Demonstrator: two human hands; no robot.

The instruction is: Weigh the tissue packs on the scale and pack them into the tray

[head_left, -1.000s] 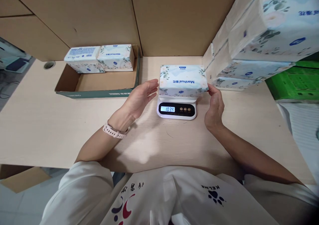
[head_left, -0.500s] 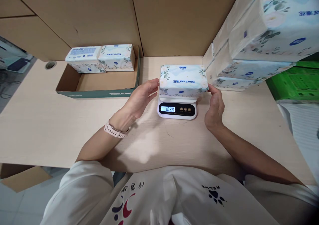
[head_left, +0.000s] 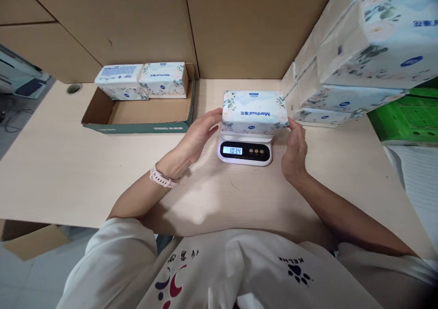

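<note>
A floral tissue pack (head_left: 255, 110) lies flat on a white digital scale (head_left: 245, 161), whose lit display reads 103.4. On the pack's left, my left hand (head_left: 198, 140) is open, fingers stretched toward the pack's edge and the tips at or touching it. My right hand (head_left: 294, 151) is at the opposite end, its loosely bent fingers reaching the right edge; part of the fingertips is hidden there. Neither hand wraps around the pack. Most of the weighing plate is covered.
Left of the scale, a shallow green cardboard box (head_left: 143, 129) holds two tissue packs (head_left: 163, 80) along its back. More tissue packs (head_left: 372, 49) are stacked at the right, by a green plastic crate (head_left: 407, 115). Large cartons (head_left: 246, 31) stand along the table's (head_left: 239, 204) rear edge.
The view has shifted slightly, so the scene sits a little further right. My left fingertips look a bit closer to the pack. The reading stays the same.
</note>
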